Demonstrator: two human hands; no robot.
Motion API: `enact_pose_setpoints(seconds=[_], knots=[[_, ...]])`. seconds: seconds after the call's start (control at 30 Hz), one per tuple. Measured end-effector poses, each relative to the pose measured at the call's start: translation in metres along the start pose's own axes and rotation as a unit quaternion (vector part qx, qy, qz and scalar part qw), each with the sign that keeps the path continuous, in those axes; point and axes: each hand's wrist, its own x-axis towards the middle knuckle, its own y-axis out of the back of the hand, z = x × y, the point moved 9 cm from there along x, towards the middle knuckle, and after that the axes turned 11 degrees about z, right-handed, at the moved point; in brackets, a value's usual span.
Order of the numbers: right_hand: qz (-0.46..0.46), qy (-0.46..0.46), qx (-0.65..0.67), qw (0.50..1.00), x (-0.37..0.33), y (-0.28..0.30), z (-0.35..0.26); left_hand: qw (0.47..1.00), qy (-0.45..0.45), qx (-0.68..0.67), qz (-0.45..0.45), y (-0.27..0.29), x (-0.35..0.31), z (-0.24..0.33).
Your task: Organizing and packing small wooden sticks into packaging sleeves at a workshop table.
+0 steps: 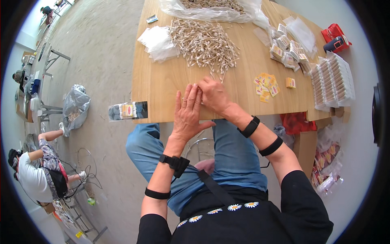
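Observation:
My left hand [187, 110] lies near the table's front edge with its fingers stretched out and its thumb spread to the right. Against its fingertips rests my right hand [216, 96], its fingers curled and closed; whatever they may hold is hidden under them. Just beyond both hands spreads a loose heap of cotton swabs [205, 42], and a few stray swabs reach close to my right knuckles. A stack of clear plastic bags [158, 44] touches the heap's left side. To the right are scattered yellow printed cards [267, 86] and a small yellow card bundle [290, 82].
A clear plastic sack of swabs [211, 14] lies at the table's far side. Packed swab bundles [286, 51] and stacked swab packs [332, 81] stand right. One filled pack [128, 110] overhangs the left edge. On the floor are a grey bag [76, 105] and a seated person [40, 175].

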Motion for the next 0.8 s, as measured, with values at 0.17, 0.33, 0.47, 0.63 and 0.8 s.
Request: enact_pose_setpoints(seconds=[0.17,0.33,0.47,0.63,0.8], knots=[[0.093,-0.093,-0.043,0.99,-0.003,0.04,0.038,1.0,-0.004,-0.008,-0.027,-0.01,0.004,-0.005],[0.032,-0.117,-0.083,0.989,-0.006,0.029,0.049,0.999,-0.011,-0.004,-0.032,-0.015,0.003,-0.003],[0.024,-0.093,-0.068,0.993,-0.004,0.012,0.041,0.999,-0.013,0.013,-0.026,-0.019,0.002,-0.005],[0.077,-0.137,-0.093,0.983,0.015,0.031,0.046,1.0,-0.007,0.012,-0.019,-0.018,-0.001,-0.007],[0.036,-0.125,-0.15,0.98,0.015,0.023,0.063,1.0,-0.011,0.001,-0.009,-0.019,0.0,-0.005]])
